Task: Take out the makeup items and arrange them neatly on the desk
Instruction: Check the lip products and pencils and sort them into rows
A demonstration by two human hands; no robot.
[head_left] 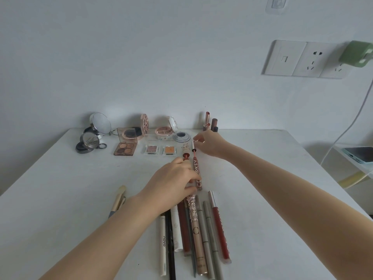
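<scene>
A fan of pencils and slim tubes lies at six o'clock on the white counter, with two brushes off at eight o'clock. Above them, the left hand curls over a lip-gloss tube, steadying it near the centre. At twelve o'clock from it, the right hand pinches the white cap of the tube's drawn-out wand. Beyond, open eyeshadow palettes and compacts line the wall edge from eleven to twelve o'clock, lipsticks upright at one. The step appears to be laying the opened gloss straight; the next move likely calls for aligning wand and tube.
</scene>
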